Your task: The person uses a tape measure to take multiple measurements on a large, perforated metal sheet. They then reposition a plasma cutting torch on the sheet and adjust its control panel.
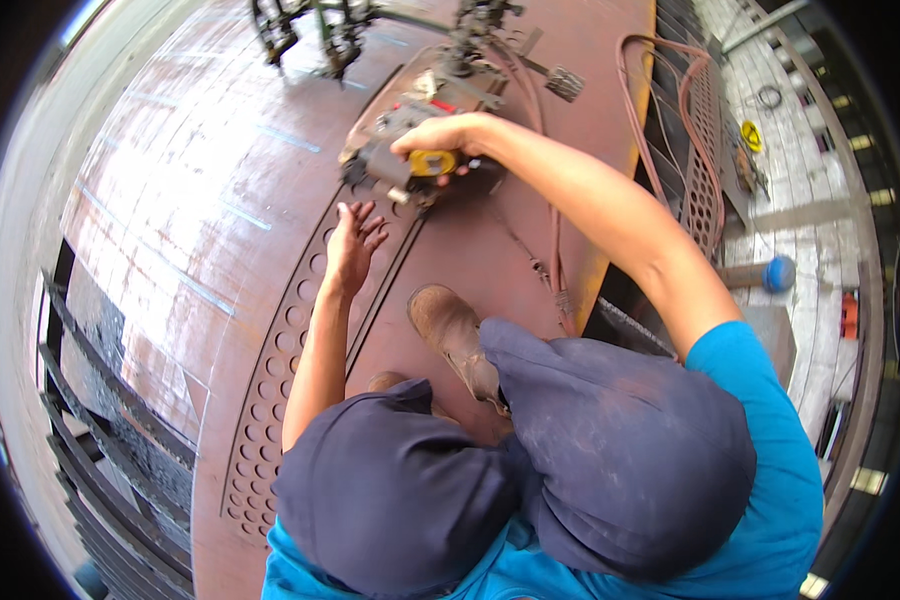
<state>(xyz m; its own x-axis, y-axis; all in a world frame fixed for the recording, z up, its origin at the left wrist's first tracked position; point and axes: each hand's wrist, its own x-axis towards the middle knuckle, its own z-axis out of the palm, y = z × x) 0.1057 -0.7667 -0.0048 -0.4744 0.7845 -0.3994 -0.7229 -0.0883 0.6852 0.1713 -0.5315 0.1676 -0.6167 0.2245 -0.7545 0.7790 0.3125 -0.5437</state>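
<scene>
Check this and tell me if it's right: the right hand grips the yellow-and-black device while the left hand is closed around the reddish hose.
Not quite: in the head view, the left hand is open and apart from the reddish hose. The right hand does grip the yellow-and-black device.

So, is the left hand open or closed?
Open: the left hand shows its fingers apart and loosely curled, with nothing visible in its grasp.
</scene>
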